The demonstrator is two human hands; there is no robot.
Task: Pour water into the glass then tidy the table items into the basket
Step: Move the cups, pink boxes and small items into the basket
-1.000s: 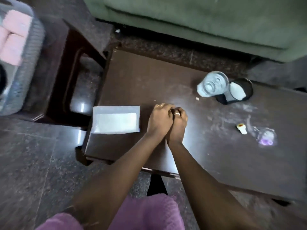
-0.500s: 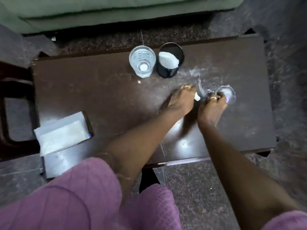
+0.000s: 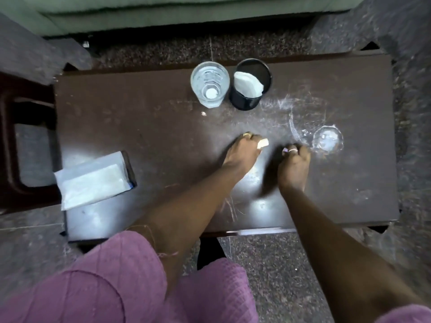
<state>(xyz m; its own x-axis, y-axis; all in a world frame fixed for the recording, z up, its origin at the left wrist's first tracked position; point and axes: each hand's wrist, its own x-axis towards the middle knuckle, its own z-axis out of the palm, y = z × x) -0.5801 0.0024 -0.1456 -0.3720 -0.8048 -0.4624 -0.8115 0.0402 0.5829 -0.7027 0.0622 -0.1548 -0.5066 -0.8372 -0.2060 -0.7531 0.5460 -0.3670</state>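
Purple bit lifted off clear ring: right hand pinches it; left hand pinches white piece.

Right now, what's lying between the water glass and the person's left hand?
In the head view, only bare table separates the glass from the left hand; a white crumb lies just aside.

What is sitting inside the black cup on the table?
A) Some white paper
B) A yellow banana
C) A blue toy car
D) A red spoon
A: looking down into the black cup, which stands next to the glass, a folded piece of white paper leans against its inner wall.
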